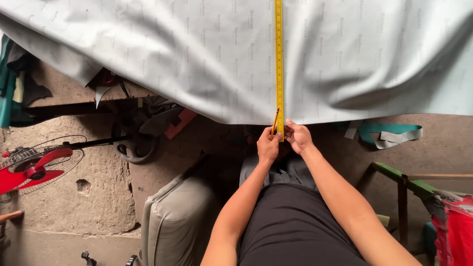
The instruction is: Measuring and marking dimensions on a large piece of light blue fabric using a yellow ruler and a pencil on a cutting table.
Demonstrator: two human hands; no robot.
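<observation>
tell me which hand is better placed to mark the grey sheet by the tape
Left, likely. The left hand already holds the yellow pencil, its tip at the pale grey sheet's edge beside the yellow measuring tape. The right hand pins the tape's end.

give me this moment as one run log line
left hand: holds pencil | right hand: pins yellow measuring tape at sheet edge | grey sheet: draped over table

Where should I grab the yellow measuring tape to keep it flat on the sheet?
Probably pinch the yellow measuring tape at its near end, coming from the right, where the right hand already pins it. It runs straight across the pale sheet; the left hand holds the pencil.
</observation>
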